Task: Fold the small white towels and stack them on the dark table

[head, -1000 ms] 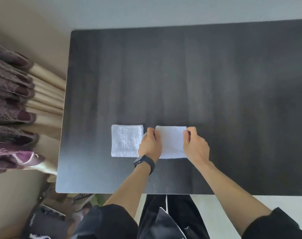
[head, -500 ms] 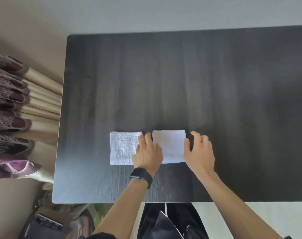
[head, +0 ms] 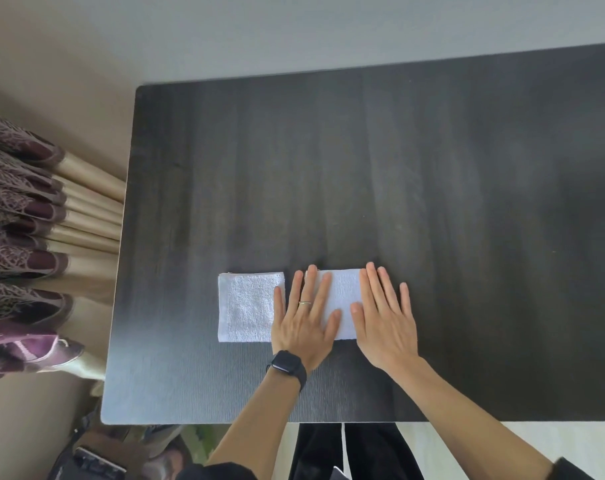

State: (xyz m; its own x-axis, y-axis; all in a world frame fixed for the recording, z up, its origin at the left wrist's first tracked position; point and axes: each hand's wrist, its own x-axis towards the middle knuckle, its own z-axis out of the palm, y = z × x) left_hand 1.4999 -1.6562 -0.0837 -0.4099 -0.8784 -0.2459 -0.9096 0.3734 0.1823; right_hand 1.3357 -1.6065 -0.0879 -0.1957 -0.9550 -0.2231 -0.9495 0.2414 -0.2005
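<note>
Pressed towel [head: 342, 301]: flat on the dark worktop [head: 415, 161], near the front edge, left of centre in the head view. Folded to a small white rectangle; only the middle strip shows, between the two hands. Left hand [head: 304, 323]: palm down, fingers straight and spread, lying on the towel's left part, gripping nothing. Its thumb and index finger rest on the cloth; the heel sits on the worktop just in front of the towel. Right hand [head: 386, 323]: same pose, flat and spread, nothing held, over the towel's right edge. Its thumb and inner fingers are on the cloth, its outer fingers on bare worktop beyond the edge. Other towel [head: 245, 306]: folded white square, flat, just left of the pressed one, with a narrow dark gap between them. They lie side by side, not stacked. The left hand's little finger lies over this towel's right edge. Ring [head: 305, 302] on one left finger, black watch [head: 287, 364] on the left wrist. Both forearms come in from the bottom edge. Dark trousers [head: 349, 452] show below the worktop's front edge. Pleated purple-and-beige curtain [head: 27, 216] hangs off the worktop's left side. Blurred clutter [head: 97, 459] lies on the floor at lower left; can't tell what it is.
</note>
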